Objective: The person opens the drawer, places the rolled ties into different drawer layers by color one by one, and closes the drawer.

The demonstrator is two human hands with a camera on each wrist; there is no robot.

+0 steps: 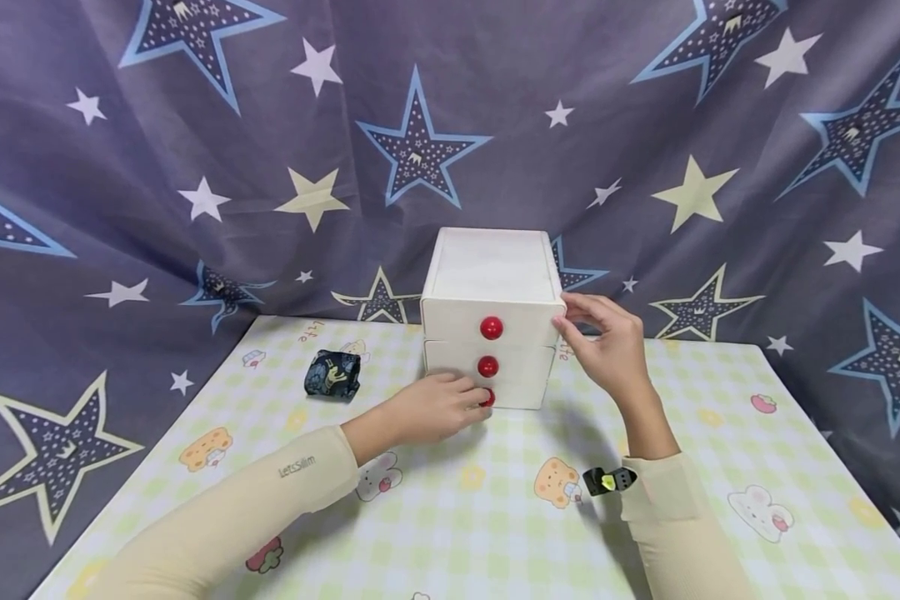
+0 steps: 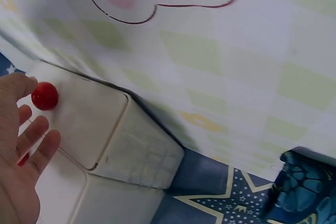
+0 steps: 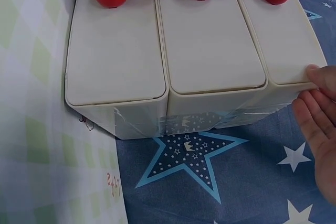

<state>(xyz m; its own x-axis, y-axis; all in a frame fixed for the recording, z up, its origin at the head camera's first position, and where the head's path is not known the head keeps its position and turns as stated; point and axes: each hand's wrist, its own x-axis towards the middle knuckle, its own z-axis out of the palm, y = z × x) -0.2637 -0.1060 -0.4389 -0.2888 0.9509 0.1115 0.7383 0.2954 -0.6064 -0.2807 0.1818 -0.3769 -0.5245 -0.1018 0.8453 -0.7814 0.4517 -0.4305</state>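
Note:
A white three-drawer box (image 1: 487, 267) with round red knobs stands on the table, its drawers closed. At its lowest drawer, my left hand (image 1: 435, 408) has its thumb and a finger at either side of the bottom red knob (image 2: 45, 96); the other fingers spread loosely. My right hand (image 1: 607, 342) grips the box's upper right edge. In the right wrist view, its thumb (image 3: 320, 77) lies on the top drawer's front while the fingers bend behind the side.
A folded dark blue patterned cloth bundle (image 1: 333, 374) lies left of the box. The table carries a pale checked cloth (image 1: 480, 517) with cartoon prints. Behind it hangs a star-patterned curtain (image 1: 517, 183). A small black device (image 1: 609, 481) sits at the right sleeve's cuff.

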